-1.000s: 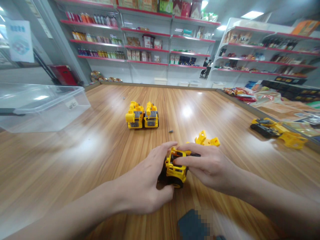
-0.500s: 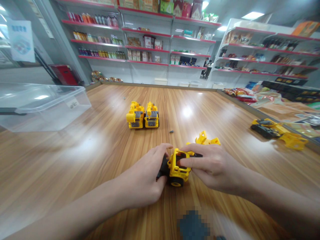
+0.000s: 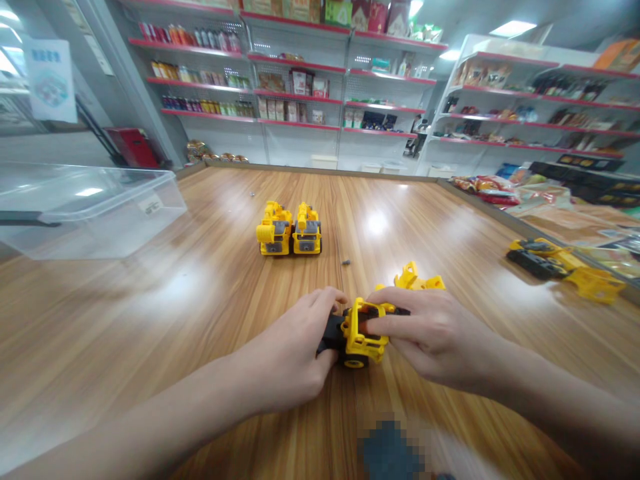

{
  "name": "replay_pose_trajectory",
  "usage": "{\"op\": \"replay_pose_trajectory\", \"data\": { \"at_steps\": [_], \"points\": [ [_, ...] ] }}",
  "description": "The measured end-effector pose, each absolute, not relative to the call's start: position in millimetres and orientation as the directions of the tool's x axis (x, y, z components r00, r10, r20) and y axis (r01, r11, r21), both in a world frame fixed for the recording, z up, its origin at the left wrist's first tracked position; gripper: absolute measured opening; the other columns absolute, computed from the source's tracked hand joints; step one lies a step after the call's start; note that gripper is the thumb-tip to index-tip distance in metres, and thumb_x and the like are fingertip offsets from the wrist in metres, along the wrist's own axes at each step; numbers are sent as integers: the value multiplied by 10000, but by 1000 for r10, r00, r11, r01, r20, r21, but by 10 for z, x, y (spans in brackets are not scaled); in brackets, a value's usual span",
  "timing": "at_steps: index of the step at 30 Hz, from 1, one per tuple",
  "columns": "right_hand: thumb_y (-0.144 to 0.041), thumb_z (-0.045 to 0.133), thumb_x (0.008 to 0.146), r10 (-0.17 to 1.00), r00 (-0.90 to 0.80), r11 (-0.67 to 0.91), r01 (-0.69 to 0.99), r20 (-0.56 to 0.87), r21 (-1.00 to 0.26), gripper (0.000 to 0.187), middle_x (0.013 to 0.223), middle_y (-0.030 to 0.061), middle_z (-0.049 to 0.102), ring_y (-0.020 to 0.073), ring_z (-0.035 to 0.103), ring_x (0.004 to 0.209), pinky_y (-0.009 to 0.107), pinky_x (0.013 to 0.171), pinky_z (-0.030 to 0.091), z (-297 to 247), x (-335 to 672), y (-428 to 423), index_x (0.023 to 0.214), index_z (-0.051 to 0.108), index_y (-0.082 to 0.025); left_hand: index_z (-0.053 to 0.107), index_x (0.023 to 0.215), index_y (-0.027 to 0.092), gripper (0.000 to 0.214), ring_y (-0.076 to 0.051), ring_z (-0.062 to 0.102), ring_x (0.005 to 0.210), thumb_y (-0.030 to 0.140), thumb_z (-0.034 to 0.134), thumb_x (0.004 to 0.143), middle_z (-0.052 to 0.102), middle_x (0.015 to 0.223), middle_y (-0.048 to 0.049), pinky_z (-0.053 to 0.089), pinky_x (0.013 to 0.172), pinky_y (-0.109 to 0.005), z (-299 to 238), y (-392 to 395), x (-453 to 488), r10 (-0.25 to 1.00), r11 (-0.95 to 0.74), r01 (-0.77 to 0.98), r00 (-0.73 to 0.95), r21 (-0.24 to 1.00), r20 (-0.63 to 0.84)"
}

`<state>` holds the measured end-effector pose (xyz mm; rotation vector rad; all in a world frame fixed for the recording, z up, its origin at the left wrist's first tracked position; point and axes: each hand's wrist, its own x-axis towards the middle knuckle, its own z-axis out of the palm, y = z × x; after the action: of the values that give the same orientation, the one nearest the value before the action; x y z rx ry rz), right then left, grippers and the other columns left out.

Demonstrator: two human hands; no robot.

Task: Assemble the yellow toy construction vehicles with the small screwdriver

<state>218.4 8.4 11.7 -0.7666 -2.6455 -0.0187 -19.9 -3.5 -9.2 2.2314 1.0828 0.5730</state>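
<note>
A small yellow toy loader [image 3: 363,331] with black wheels stands on the wooden table [image 3: 200,320] in front of me. My left hand [image 3: 290,353] grips its rear end, fingers curled round a black wheel. My right hand [image 3: 433,337] pinches the cab and front from the right. The loader's yellow bucket [image 3: 417,280] pokes out beyond my right hand. Two more yellow toy trucks [image 3: 289,230] stand side by side farther back on the table.
A clear plastic bin [image 3: 85,210] sits at the left edge. Another yellow and black toy vehicle [image 3: 565,267] lies at the right edge. A tiny dark screw [image 3: 345,262] lies near the middle. Shop shelves [image 3: 300,87] with goods line the back.
Both hands keep their hold on the toy loader. The toy has turned slightly and shifted a little to the right, and my left hand has curled tighter round its rear.
</note>
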Motion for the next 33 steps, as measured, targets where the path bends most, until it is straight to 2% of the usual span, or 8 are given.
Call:
{"op": "replay_pose_trajectory", "data": {
  "at_steps": [6, 14, 21, 27, 31, 33],
  "points": [
    [-57, 483, 834, 546, -774, 834, 539, 322, -119, 320, 1088, 109, 654, 212, 673, 858, 322, 704, 540, 140, 2166, 69, 977, 729, -205, 458, 1094, 207, 390, -215, 538, 1047, 51, 541, 747, 553, 1098, -56, 462, 929, -377, -53, -58, -182, 790, -549, 556, 589, 624, 171],
    [-64, 480, 835, 554, -769, 828, 548, 320, -118, 342, 1095, 106, 650, 208, 665, 859, 321, 709, 532, 149, 2162, 71, 1015, 726, -219, 550, 929, 180, 206, -175, 526, 1076, 37, 504, 788, 519, 1143, -68, 438, 957, -291, 55, -35, -173, 721, -657, 479, 627, 582, 296],
    [-61, 496, 821, 569, -761, 821, 549, 313, -159, 359, 1091, 90, 640, 197, 646, 858, 312, 721, 512, 144, 2162, 63, 1055, 711, -229, 517, 855, 197, 174, -161, 541, 819, 43, 503, 777, 549, 883, -12, 440, 716, -293, 32, -16, -185, 746, -625, 545, 628, 559, 222],
    [-64, 502, 797, 620, -727, 784, 577, 295, -228, 336, 1002, 97, 636, 187, 618, 802, 314, 712, 499, 198, 2140, 4, 1053, 686, -182, 502, 961, 216, 242, -182, 540, 889, 49, 508, 785, 562, 957, -16, 428, 733, -303, 23, -4, -174, 753, -613, 570, 630, 547, 189],
    [-204, 569, 828, 636, -739, 769, 579, 223, -272, 241, 995, 107, 623, 208, 609, 813, 343, 723, 505, 278, 2121, -54, 1046, 659, -159, 499, 970, 226, 218, -191, 548, 889, 86, 531, 806, 573, 956, -11, 429, 732, -314, -1, -9, -172, 769, -594, 585, 615, 553, 176],
    [-336, 628, 828, 649, -738, 756, 596, 185, -271, 291, 1014, 112, 615, 223, 611, 833, 363, 736, 509, 285, 2111, -53, 1053, 653, -152, 502, 973, 230, 216, -193, 556, 897, 96, 542, 809, 584, 961, -9, 433, 744, -320, -4, -11, -175, 772, -587, 583, 611, 562, 172]
  ]
}}
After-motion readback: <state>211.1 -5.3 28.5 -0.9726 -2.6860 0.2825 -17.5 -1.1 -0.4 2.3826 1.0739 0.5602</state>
